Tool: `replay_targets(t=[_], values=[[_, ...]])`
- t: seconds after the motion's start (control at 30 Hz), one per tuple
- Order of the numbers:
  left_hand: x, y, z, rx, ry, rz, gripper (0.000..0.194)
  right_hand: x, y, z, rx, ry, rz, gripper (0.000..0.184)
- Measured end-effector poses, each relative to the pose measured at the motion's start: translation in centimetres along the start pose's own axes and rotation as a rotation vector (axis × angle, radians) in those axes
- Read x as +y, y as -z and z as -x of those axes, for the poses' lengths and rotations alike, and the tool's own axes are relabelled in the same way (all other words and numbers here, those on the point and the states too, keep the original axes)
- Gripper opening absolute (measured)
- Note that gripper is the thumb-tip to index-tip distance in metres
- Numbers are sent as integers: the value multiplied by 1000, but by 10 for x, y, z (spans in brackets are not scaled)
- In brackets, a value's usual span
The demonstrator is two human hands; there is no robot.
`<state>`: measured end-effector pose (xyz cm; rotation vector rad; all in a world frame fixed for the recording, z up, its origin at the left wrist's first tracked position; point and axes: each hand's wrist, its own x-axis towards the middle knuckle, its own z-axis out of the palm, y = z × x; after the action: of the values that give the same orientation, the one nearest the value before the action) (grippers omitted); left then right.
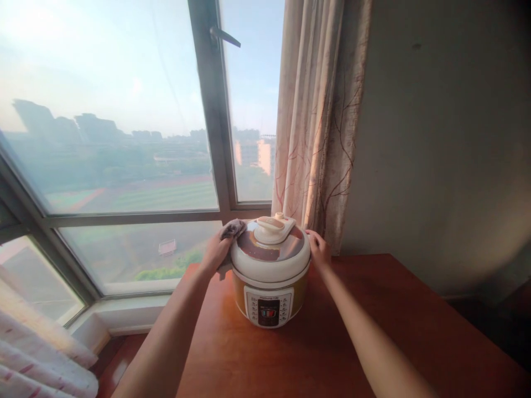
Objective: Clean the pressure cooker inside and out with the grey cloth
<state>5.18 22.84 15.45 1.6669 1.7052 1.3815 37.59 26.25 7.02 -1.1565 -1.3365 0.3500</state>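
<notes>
A cream and yellow electric pressure cooker (270,276) stands on a reddish wooden table (373,331), its control panel facing me. My left hand (216,251) grips a grey cloth (232,228) and presses it against the left edge of the cooker's lid. My right hand (319,249) rests against the right side of the lid, fingers curved onto the rim. The lid's cream handle (271,225) sits on top between my hands.
A large window (124,138) with a dark frame is behind the table, a patterned curtain (319,121) hangs right of it. A grey wall (448,138) stands to the right. Pale fabric (33,354) lies at bottom left.
</notes>
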Motion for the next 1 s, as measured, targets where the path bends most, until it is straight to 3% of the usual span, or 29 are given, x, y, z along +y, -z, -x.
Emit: replay_targets(t=[0.13, 0.43, 0.67, 1.0], values=[[-13, -7, -26, -62, 43, -68, 35, 1, 0, 0, 0, -2, 7, 47], [-28, -5, -51, -170, 60, -183, 20, -2, 1, 1, 2, -10, 2, 45], [-34, -9, -42, -164, 10, -173, 39, -1, 2, 1, 9, -47, 7, 48], [-31, -2, -18, -119, 32, -124, 31, -9, 7, 12, -16, -64, -16, 48]])
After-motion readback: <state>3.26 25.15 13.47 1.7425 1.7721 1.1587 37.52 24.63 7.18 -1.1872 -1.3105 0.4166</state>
